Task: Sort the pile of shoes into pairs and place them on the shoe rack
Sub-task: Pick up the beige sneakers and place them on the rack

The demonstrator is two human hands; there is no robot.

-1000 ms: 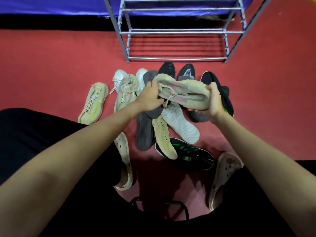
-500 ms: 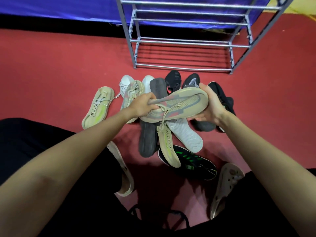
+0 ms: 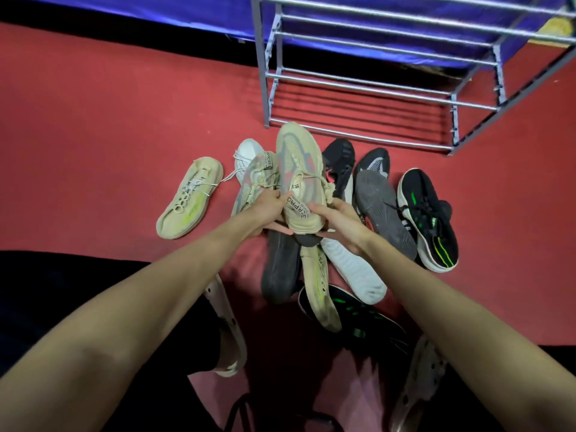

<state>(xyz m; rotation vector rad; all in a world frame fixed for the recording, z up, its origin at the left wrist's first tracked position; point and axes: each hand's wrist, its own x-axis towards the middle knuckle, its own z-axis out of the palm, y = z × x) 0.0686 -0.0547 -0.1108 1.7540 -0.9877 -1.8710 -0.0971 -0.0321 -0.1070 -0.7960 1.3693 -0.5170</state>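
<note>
Both hands grip one beige sneaker (image 3: 297, 169) above the pile of shoes (image 3: 327, 244), toe pointing toward the shoe rack (image 3: 374, 82); the left hand (image 3: 268, 210) has its fingers curled around the heel's left side, the right hand (image 3: 338, 219) cups the heel from the right and below; a similar beige sneaker (image 3: 255, 182) lies just left of it; another beige shoe (image 3: 190, 198) lies apart on the red floor (image 3: 109, 135).
</note>
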